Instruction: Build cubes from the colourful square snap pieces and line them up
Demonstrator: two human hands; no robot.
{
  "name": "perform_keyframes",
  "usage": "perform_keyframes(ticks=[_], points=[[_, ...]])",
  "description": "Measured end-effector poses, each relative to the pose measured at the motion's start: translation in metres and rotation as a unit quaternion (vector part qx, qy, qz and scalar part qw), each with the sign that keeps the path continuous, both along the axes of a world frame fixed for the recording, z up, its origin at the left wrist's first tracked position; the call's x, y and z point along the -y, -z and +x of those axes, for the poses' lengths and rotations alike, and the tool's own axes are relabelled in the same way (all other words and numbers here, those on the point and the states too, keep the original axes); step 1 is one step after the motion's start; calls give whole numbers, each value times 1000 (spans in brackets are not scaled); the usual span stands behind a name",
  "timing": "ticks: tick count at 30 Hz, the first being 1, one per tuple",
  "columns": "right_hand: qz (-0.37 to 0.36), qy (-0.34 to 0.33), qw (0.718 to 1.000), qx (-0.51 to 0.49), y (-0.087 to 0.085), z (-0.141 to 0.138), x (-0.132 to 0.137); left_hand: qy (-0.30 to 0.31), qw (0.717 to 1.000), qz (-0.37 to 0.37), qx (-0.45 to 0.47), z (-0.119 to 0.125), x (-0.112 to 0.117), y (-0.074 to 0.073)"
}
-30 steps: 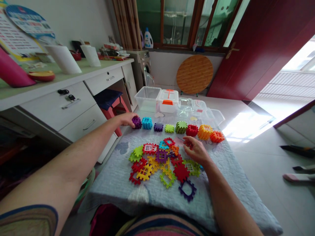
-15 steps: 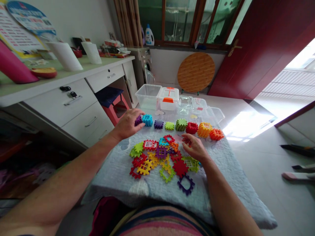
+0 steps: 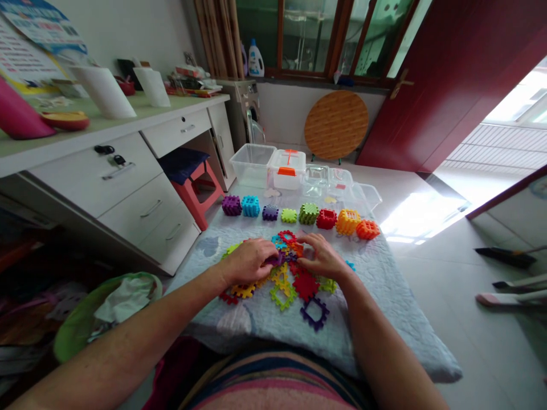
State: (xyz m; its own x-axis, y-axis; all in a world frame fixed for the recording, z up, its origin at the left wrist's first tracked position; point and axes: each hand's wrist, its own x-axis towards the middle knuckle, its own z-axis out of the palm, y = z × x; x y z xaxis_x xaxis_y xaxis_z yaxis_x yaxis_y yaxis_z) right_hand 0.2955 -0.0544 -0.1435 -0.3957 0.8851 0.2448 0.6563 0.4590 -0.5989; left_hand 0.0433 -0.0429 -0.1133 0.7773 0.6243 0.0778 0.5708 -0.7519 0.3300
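while both forearms reach in from the near edge of the cloth, the left hand (image 3: 248,262) and the right hand (image 3: 320,257) curve over a loose pile of flat plastic waffle-block pieces (image 3: 284,285), just apart from each other. left fingers (image 3: 268,259) press down at a purple piece (image 3: 278,259); right fingertips (image 3: 301,262) sit at the pile's centre, beside orange and blue pieces. neither hand is spread open, but whether either one actually grips a piece i cannot tell. the pile lies on a quilted pale blue cloth (image 3: 256,333), with red, yellow, lime and purple pieces showing around and below the hands. just beyond it stands a row of eight built waffle-block cubes (image 3: 308,213), running from purple at the left through blue, green and red to orange at the right. behind the row sit clear plastic bins (image 3: 252,165) and a white box with an orange latch (image 3: 286,171). to the left is a white desk with drawers (image 3: 94,171), with a red stool (image 3: 199,196) under it. further back are a washing machine (image 3: 241,108) and a round wooden board (image 3: 335,125) leaning on the wall, and to the right an open dark red door (image 3: 427,85).
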Motion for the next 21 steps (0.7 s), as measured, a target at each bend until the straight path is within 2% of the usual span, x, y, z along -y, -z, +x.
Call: perform_keyframes(ticks=[4,7,9,11,13,18,21], points=[[-20,-14,999,29,-3,-5,2,-34,999,-18,26,-3,-1,-3],[-27,-14,999,26,-5,-5,3,-85,991,-40,92,-3,-4,-5],[-29,-17,999,21,-6,-4,3,-113,980,-83,141,-1,-7,-6],[-31,-18,999,14,-6,-3,3,-117,970,-135,166,3,-9,-6],[-32,-14,999,8,-5,-3,3,-103,969,-156,164,7,-12,-5],[-20,9,1000,10,-2,-3,0,-87,991,-54,84,11,-20,4],[1,26,1000,1,-1,-2,-1,-75,996,-21,39,11,-22,10]])
